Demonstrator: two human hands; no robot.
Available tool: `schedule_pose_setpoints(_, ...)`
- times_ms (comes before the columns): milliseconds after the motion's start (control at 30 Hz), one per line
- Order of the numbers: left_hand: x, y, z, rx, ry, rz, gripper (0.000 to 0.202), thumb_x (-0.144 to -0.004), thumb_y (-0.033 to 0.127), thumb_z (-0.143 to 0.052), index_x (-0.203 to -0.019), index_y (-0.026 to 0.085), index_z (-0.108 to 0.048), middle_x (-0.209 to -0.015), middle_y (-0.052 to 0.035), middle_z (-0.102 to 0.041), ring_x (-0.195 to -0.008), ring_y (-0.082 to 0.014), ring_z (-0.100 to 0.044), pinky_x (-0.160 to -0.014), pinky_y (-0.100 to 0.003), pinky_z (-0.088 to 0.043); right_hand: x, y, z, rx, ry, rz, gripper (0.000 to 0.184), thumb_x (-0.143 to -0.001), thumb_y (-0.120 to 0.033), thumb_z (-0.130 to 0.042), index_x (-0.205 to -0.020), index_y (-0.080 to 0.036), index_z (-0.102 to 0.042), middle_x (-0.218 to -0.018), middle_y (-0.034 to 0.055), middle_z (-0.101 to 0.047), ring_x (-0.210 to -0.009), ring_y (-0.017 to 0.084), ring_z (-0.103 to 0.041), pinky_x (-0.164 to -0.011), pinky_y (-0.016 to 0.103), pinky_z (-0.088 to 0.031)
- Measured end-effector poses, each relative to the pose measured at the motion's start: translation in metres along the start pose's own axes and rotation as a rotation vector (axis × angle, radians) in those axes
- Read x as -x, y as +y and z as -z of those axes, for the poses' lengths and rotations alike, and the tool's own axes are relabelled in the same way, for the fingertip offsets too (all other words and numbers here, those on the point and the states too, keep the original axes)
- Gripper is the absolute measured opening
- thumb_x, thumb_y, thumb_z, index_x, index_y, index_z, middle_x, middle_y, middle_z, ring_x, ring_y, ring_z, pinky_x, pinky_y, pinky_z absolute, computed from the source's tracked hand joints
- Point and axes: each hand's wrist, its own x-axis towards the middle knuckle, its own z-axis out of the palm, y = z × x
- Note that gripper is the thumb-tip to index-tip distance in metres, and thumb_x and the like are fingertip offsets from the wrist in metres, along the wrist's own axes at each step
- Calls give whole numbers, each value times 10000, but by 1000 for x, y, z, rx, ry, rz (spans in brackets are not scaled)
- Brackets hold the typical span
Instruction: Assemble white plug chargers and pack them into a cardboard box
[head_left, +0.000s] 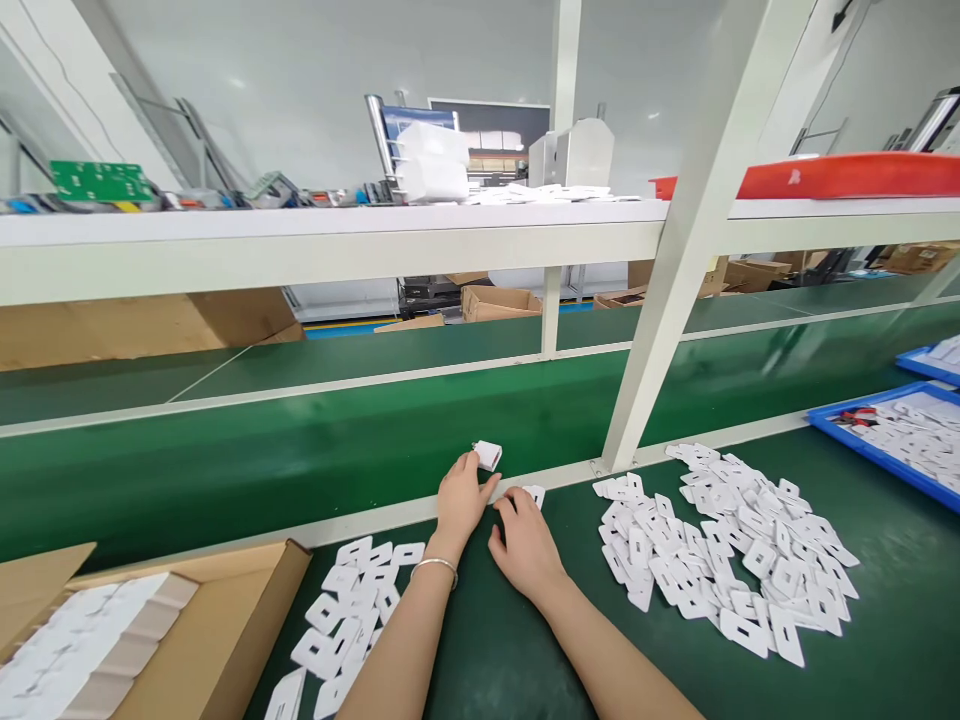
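Observation:
At the near edge of the green belt, my left hand (pixel 460 505) reaches forward with its fingertips around a small white plug charger (pixel 489 456) with metal prongs. A bracelet circles that wrist. Close beside it on the right, my right hand (pixel 526 545) is over the bench edge, thumb apart from its bent fingers, with no object visible between them. Part of a white slotted plate (pixel 535 494) shows just behind its knuckles; whether the fingers touch it is hidden. Left of my left forearm lies a group of white slotted plates (pixel 352 610).
A large heap of white plates (pixel 735 550) spreads to the right. Blue trays (pixel 885 462) stand at the far right. An open cardboard box (pixel 251 625) with white packs is at the lower left. A slanted post (pixel 660 320) rises from the bench to a shelf (pixel 337 245).

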Motion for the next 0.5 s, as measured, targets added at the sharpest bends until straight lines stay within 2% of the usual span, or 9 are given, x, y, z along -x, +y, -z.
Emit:
schedule_pose_setpoints(67, -7, 15, -3, 16, -20, 20, 303, -995, 361, -639, -1218, 162, -590, -1225, -165, -698, -1183, -345, -656, -954, -422, -535, -2, 2, 1, 5, 22, -19, 207, -838, -93, -628, -1013, -198, -657, -1119, 91, -633, -1079, 255, -631, -981, 377, -557)
schedule_pose_setpoints(133, -18, 29, -4, 51, -40, 55, 306, -982, 312, -644, -1231, 143, -591, -1194, -188, -709, -1190, -368, -641, -946, -445, -533, -3, 4, 3, 29, 70, -75, 173, -846, -85, -608, -974, -195, -648, -1091, 95, -625, -1068, 264, -615, -988, 406, -537)
schedule_pose_setpoints(233, -33, 43, -1, 154, -66, 96, 276, -957, 224, -642, -1220, 146, -611, -1189, -191, -718, -1192, -358, -644, -945, -435, -532, -2, 6, 5, 85, 160, -191, 166, -865, -82, -572, -970, -185, -651, -1078, 112, -613, -1098, 307, -579, -1064, 525, -462)
schedule_pose_setpoints(300, -38, 45, 5, 253, -82, 111, 276, -972, 232, -615, -1239, 164, -626, -1204, -182, -719, -1165, -342, -665, -946, -435, -533, -1, 6, 6, 109, 192, -239, 169, -862, -92, -575, -978, -181, -661, -1077, 122, -611, -1112, 333, -564, -1082, 580, -424)
schedule_pose_setpoints(400, -36, 41, 21, 433, -110, 133, 303, -1015, 285, -535, -1286, 197, -640, -1205, -154, -734, -1096, -301, -712, -949, -422, -542, -1, 7, 4, 101, 179, -227, 199, -853, -72, -568, -981, -185, -668, -1059, 111, -619, -1071, 311, -573, -1065, 529, -446)
schedule_pose_setpoints(500, -21, 36, 43, 650, -149, 166, 390, -1060, 370, -406, -1328, 201, -633, -1224, -128, -751, -1012, -244, -766, -897, -360, -579, -2, 10, 1, 65, 152, -182, 274, -849, -8, -512, -988, -187, -667, -1055, 96, -623, -1029, 270, -584, -1018, 436, -478)
